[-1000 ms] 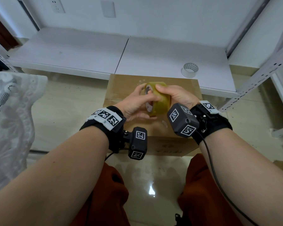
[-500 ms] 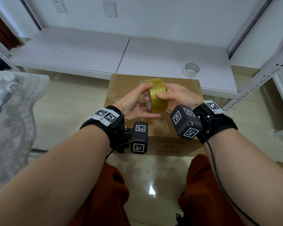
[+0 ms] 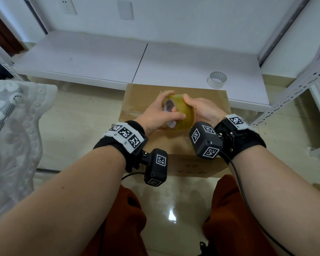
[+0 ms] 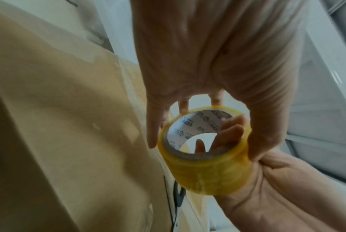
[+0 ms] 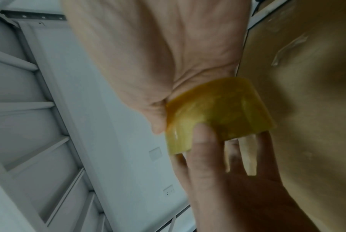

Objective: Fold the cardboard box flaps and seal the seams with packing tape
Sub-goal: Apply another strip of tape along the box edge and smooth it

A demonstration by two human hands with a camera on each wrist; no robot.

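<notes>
Gripping the yellowish translucent roll of packing tape (image 3: 179, 112) just above the closed brown cardboard box (image 3: 207, 100), the left hand (image 3: 155, 115) and right hand (image 3: 201, 110) both curl round it. Flaps lie folded flat; taping, I judge, is not yet begun, no strip being drawn.

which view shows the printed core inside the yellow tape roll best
Left wrist: it looks straight into the yellow tape roll, lettering visible on the core. Head view shows only a sliver of core; right wrist shows just the outer band.
</notes>
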